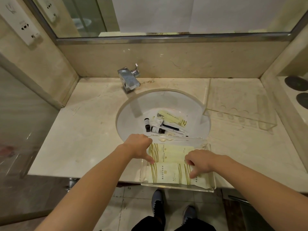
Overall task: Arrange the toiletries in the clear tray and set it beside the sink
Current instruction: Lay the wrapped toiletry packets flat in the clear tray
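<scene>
A clear tray (176, 187) sits at the counter's front edge, just in front of the sink (128, 112), and overhangs the edge slightly. Several pale yellow toiletry packets (166, 172) lie flat in it in rows. My left hand (138, 146) is at the packets' left ends, fingers curled, thumb down on the front packet's corner. My right hand (202, 161) grips the right part of the front packet between curled fingers and thumb. In the basin lie two small dark bottles (147, 124), a razor (162, 122), a dark slim stick (173, 127) and more yellow packets (173, 118).
A chrome faucet (129, 80) stands behind the basin. A second clear acrylic holder (240, 104) lies on the counter right of the sink. Bare marble counter (80, 134) stretches left of the basin. A mirror and side walls enclose the counter; my shoes show on the floor below.
</scene>
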Demonstrator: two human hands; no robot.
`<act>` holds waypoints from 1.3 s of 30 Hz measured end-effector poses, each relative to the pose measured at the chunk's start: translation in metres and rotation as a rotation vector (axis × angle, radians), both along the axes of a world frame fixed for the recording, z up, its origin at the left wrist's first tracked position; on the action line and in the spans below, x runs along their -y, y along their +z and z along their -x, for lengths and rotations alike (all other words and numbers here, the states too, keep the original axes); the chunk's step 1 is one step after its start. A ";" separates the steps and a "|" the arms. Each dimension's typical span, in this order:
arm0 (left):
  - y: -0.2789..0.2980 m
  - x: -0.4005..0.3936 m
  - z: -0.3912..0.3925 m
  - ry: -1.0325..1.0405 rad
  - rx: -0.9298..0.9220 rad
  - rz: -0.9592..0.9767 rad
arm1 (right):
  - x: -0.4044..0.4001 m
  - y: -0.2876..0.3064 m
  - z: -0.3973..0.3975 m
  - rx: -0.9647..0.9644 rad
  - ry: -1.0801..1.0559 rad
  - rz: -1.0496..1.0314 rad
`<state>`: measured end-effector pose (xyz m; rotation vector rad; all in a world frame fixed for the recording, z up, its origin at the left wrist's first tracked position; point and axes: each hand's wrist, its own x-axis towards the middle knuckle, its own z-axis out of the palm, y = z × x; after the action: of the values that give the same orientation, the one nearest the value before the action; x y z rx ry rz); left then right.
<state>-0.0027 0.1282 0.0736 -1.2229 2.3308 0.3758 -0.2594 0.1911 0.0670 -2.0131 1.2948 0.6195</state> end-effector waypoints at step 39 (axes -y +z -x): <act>-0.004 0.012 0.005 0.039 -0.040 0.033 | 0.011 0.000 -0.019 0.057 -0.037 0.167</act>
<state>-0.0076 0.1161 0.0693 -1.2898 2.3583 0.3794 -0.2405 0.1805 0.0668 -2.1196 1.3856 0.4458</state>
